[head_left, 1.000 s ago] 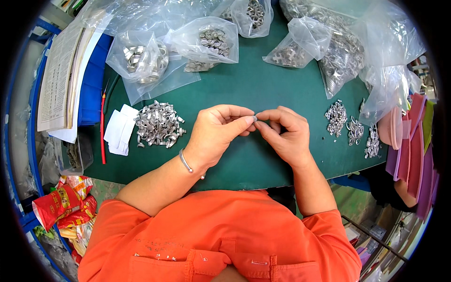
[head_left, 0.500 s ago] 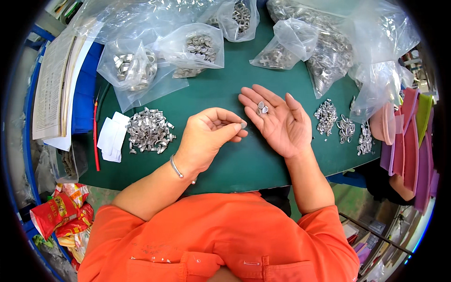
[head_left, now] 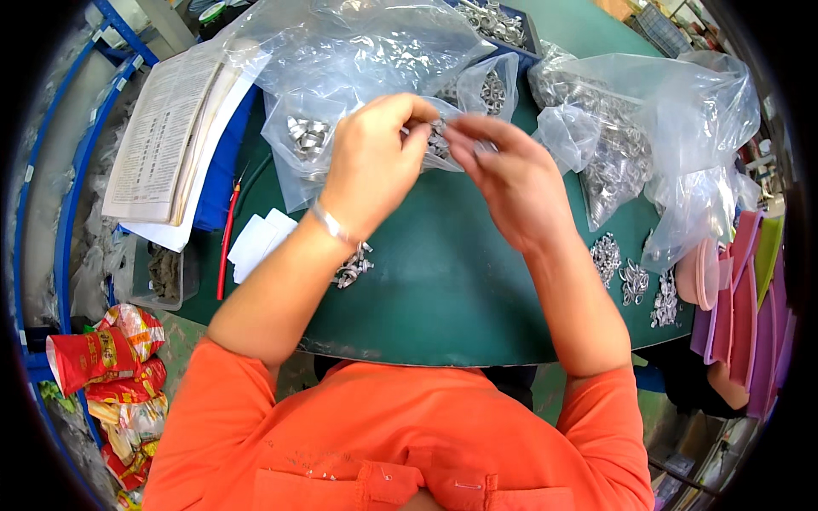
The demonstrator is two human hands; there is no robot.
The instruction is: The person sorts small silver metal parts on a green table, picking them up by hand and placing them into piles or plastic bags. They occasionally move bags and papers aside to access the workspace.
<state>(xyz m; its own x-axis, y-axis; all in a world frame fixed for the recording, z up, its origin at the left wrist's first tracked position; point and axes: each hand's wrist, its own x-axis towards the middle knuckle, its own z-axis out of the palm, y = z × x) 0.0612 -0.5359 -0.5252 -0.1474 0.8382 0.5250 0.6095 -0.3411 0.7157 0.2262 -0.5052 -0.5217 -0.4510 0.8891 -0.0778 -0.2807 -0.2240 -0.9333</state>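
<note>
Both hands are raised over the clear plastic bags at the far side of the green table (head_left: pixel 409 298). My left hand (head_left: pixel 382 157) is closed with curled fingers, and what they hold, if anything, is hidden. Beside it, my right hand (head_left: pixel 515 179) is smeared by motion, its fingers bent around a shiny bit of small metal pieces (head_left: pixel 485 146). Between and behind the hands, a bag of small metal parts (head_left: pixel 438 140) shows partly. Under my left forearm, a pile of silvery metal parts (head_left: pixel 352 266) is mostly covered.
More bags of metal parts (head_left: pixel 308 136) (head_left: pixel 609 175) lie left and right. Three small heaps of parts (head_left: pixel 633 281) sit at the right, near pink and purple strips (head_left: pixel 741 289). White paper slips (head_left: pixel 258 243), a red pen-like tool (head_left: pixel 228 243) and a printed booklet (head_left: pixel 162 140) are at left.
Both hands have moved away from me, up to the bags. My right hand, flat with small round metal pieces on its palm before, has turned and curled its fingers. The view has shifted.
</note>
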